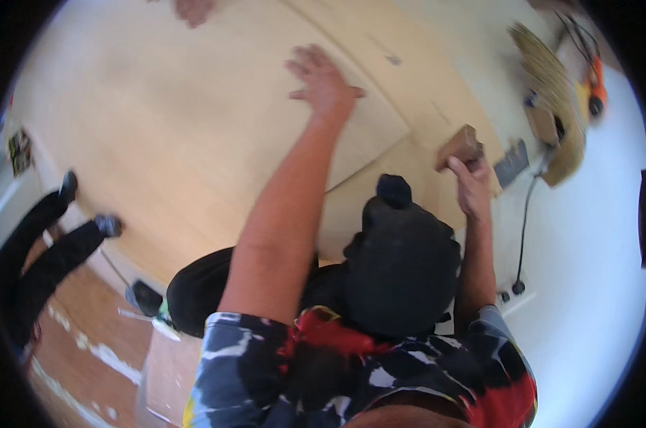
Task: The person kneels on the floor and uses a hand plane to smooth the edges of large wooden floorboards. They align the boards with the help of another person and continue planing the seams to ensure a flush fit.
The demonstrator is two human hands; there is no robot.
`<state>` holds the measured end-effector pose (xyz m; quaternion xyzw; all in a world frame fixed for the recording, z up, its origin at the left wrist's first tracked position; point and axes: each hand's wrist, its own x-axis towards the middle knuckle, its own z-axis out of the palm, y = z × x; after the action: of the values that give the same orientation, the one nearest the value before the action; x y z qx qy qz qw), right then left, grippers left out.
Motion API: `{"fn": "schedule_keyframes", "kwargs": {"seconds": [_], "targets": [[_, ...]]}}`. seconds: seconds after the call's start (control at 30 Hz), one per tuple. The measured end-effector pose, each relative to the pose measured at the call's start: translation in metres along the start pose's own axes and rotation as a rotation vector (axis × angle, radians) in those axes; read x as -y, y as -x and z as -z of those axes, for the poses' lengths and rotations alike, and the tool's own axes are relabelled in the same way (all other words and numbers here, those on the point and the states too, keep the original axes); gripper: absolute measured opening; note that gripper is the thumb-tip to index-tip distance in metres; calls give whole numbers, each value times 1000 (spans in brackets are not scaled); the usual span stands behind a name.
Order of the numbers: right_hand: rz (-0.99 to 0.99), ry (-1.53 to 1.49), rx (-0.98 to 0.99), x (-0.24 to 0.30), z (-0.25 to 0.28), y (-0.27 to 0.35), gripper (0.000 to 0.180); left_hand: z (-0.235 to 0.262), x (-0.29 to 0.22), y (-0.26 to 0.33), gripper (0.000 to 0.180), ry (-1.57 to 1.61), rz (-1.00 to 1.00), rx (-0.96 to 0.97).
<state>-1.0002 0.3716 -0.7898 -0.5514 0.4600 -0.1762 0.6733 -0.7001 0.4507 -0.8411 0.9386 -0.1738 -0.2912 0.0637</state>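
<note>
Brown block (460, 145) pinched in right hand (473, 187) fingers; left hand (321, 82) fingers spread on pale board (194, 107).

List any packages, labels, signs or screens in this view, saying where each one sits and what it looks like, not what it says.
Picture or poster: on the white wall at the far left edge, small, upright, dark with yellowish patches; too blurred to tell more.
No packages or screens can be made out.

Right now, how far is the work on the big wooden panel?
Done: the large light panel lies flat, overlapping a second board. In hand: the left hand presses open on the panel, and the right hand grips a brown wooden block at the board's edge. Left: I cannot judge; no finished surface or joint is clearly visible.
</note>
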Motion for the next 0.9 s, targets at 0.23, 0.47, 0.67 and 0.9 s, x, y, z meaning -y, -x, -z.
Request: {"fn": "schedule_keyframes", "kwargs": {"seconds": [0.23, 0.47, 0.67, 0.9], "targets": [[-294, -653, 125, -60, -12, -11, 49, 16, 11, -14, 132, 115, -132, -67], [-34, -921, 452, -27, -2, -18, 57, -25, 3, 79, 140, -10, -89, 73], [-163, -1054, 479, -6, -5, -99, 62, -8, -33, 53, 147, 4, 39, 151], [-255, -178, 273, -66, -3, -81, 63, -20, -27, 58, 149, 38, 75, 159]]}}
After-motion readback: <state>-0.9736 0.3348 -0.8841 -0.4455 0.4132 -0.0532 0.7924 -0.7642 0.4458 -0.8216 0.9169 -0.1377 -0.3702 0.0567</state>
